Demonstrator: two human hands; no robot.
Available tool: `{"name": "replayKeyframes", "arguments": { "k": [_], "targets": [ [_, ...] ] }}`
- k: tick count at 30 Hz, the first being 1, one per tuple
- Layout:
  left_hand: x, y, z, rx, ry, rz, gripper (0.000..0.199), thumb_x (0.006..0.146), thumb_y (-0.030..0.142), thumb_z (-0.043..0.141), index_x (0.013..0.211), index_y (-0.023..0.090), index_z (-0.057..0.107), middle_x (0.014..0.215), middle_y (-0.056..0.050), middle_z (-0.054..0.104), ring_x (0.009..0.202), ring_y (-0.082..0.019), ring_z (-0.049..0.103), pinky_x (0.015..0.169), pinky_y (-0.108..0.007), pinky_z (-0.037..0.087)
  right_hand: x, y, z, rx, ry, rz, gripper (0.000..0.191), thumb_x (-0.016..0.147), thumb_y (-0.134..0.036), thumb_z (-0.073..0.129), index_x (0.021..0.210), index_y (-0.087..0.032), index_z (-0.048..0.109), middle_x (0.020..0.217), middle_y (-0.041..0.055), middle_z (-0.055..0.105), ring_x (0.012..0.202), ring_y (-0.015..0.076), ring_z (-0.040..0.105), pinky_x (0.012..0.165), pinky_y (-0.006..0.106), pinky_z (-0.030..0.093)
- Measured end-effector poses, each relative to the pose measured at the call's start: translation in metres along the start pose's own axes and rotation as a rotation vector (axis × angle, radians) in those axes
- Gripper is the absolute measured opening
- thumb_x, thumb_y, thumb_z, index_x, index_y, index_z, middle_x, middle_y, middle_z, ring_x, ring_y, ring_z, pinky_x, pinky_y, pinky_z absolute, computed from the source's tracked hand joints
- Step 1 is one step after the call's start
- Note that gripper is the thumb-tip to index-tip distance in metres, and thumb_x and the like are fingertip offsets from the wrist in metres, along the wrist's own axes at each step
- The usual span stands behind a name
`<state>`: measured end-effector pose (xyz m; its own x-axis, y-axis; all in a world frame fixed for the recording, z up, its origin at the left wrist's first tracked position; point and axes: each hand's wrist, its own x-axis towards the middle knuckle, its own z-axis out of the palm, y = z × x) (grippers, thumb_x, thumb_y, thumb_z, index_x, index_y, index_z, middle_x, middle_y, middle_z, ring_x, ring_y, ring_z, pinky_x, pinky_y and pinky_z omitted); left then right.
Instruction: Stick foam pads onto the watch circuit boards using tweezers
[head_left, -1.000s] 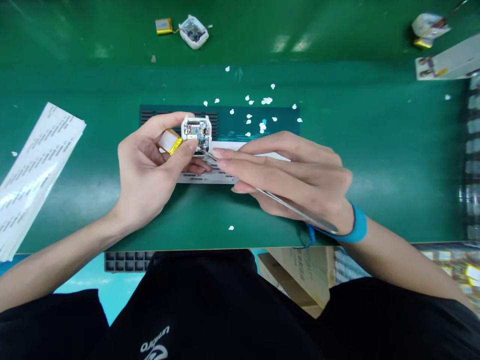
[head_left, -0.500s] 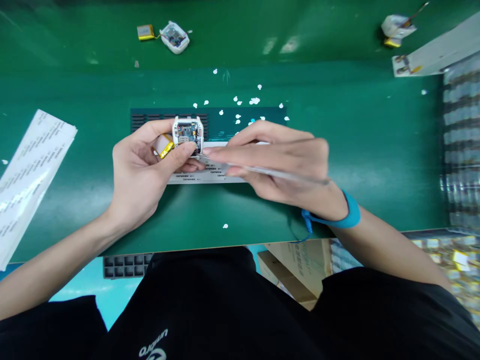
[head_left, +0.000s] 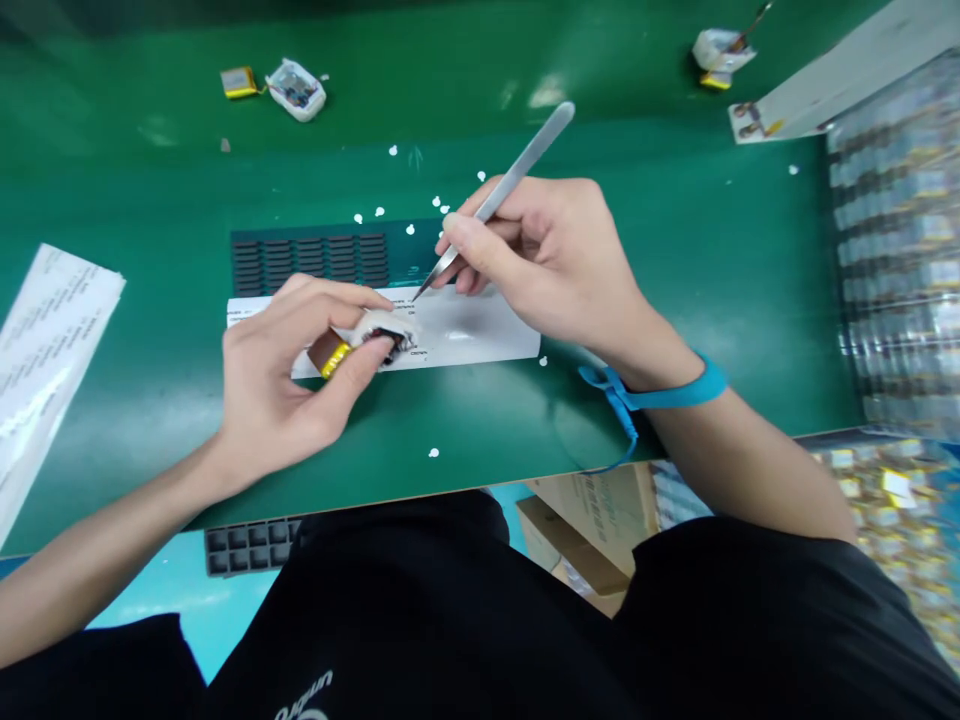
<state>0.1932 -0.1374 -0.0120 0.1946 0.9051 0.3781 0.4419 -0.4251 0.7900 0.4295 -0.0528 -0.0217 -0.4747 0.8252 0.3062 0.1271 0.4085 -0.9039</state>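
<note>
My left hand [head_left: 292, 370] is closed around a white watch case [head_left: 375, 325], tilted and partly covered by the thumb, with dark electronics inside. A yellow-edged battery [head_left: 330, 357] shows between the palm and the case. My right hand [head_left: 540, 250] pinches metal tweezers [head_left: 506, 185] slantwise, their tips pointing down to the left just above a printed white sheet [head_left: 480, 330], to the right of the case. Under the sheet's far edge lies a dark sheet with rows of black strips [head_left: 307, 262]. Whether the tweezers' tips hold anything is too small to tell.
Small white round stickers [head_left: 410, 230] are scattered on the green table [head_left: 675, 250]. An open watch case [head_left: 296, 90] with its battery lies at the back left, another case [head_left: 721, 50] at the back right. White sheets [head_left: 52, 340] lie left; clear trays [head_left: 900, 250] stack at right.
The tweezers have left the watch case; my right hand has turned and lifted them upright over the sheet. My left hand has lowered and tilted the case. The whole view has shifted slightly.
</note>
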Motion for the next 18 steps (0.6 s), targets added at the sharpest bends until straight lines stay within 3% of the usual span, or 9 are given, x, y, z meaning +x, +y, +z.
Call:
{"name": "replayKeyframes", "arguments": {
  "k": [2,4,6,8,10,12,14,16,18],
  "targets": [
    [0.017,-0.020,-0.015,0.003,0.137,-0.035,0.013,0.098,0.027,0.077,0.088,0.021,0.074,0.086,-0.001,0.077,0.069,-0.015,0.060,0.063,-0.034,0.043,-0.001,-0.002,0.003,-0.028,0.032,-0.008,0.042,0.105,-0.059,0.069,0.090,-0.020,0.072,0.080,0.0015,0.080,0.069,0.0134,0.078,0.062,0.021,0.062],
    [0.041,-0.049,-0.043,0.124,0.285,-0.034,0.020,0.091,0.026,0.085,0.081,0.019,0.069,0.072,0.004,0.066,0.065,-0.012,0.053,0.062,-0.030,0.041,-0.003,-0.004,0.005,-0.068,0.046,-0.007,0.042,0.108,-0.058,0.066,0.090,-0.020,0.073,0.081,0.0015,0.080,0.073,0.0138,0.078,0.064,0.022,0.061],
    [0.066,-0.076,-0.076,0.324,0.324,-0.243,0.022,0.090,0.023,0.086,0.085,0.018,0.066,0.072,0.007,0.060,0.067,-0.010,0.049,0.066,-0.025,0.046,-0.005,-0.007,0.007,-0.107,0.058,-0.027,0.040,0.110,-0.054,0.063,0.092,-0.020,0.073,0.084,0.0018,0.080,0.076,0.0143,0.079,0.065,0.024,0.061],
    [0.085,-0.093,-0.105,0.548,0.271,-0.459,0.024,0.096,0.029,0.082,0.084,0.019,0.063,0.075,0.007,0.060,0.080,-0.013,0.057,0.087,-0.025,0.054,-0.006,-0.010,0.009,-0.116,0.060,-0.070,0.035,0.111,-0.049,0.062,0.095,-0.020,0.073,0.087,0.0019,0.080,0.080,0.0151,0.080,0.067,0.025,0.062],
    [0.097,-0.099,-0.119,0.703,0.183,-0.580,0.025,0.103,0.035,0.074,0.087,0.020,0.063,0.094,0.004,0.068,0.116,-0.020,0.061,0.120,-0.034,0.045,-0.008,-0.011,0.011,-0.142,0.056,-0.121,0.030,0.112,-0.042,0.061,0.098,-0.018,0.073,0.089,0.0019,0.081,0.082,0.0152,0.081,0.070,0.025,0.062],
    [0.106,-0.102,-0.114,0.702,0.131,-0.559,0.021,0.107,0.037,0.069,0.098,0.019,0.064,0.125,0.004,0.070,0.146,-0.027,0.045,0.137,-0.049,0.022,-0.009,-0.011,0.012,-0.201,0.041,-0.172,0.027,0.113,-0.036,0.059,0.100,-0.017,0.073,0.091,0.0021,0.081,0.080,0.0147,0.080,0.069,0.025,0.060],
    [0.117,-0.107,-0.097,0.586,0.112,-0.466,0.017,0.106,0.034,0.072,0.111,0.020,0.064,0.141,0.010,0.064,0.154,-0.024,0.034,0.141,-0.051,0.009,-0.009,-0.010,0.012,-0.284,0.041,-0.228,0.028,0.113,-0.033,0.058,0.098,-0.016,0.075,0.093,0.0031,0.082,0.080,0.0148,0.079,0.069,0.026,0.058],
    [0.134,-0.118,-0.075,0.494,0.087,-0.412,0.021,0.102,0.031,0.080,0.115,0.022,0.065,0.136,0.016,0.065,0.149,-0.015,0.039,0.141,-0.038,0.014,-0.009,-0.006,0.013,-0.365,0.049,-0.298,0.033,0.114,-0.032,0.056,0.092,-0.016,0.075,0.095,0.0049,0.083,0.083,0.0165,0.078,0.074,0.029,0.057],
    [0.153,-0.131,-0.059,0.433,0.063,-0.401,0.025,0.097,0.028,0.086,0.111,0.020,0.068,0.121,0.014,0.069,0.138,-0.010,0.047,0.134,-0.026,0.025,-0.009,-0.003,0.013,-0.443,0.063,-0.377,0.035,0.115,-0.031,0.054,0.091,-0.016,0.075,0.098,0.0062,0.082,0.088,0.0188,0.077,0.082,0.034,0.057]
  ]
}}
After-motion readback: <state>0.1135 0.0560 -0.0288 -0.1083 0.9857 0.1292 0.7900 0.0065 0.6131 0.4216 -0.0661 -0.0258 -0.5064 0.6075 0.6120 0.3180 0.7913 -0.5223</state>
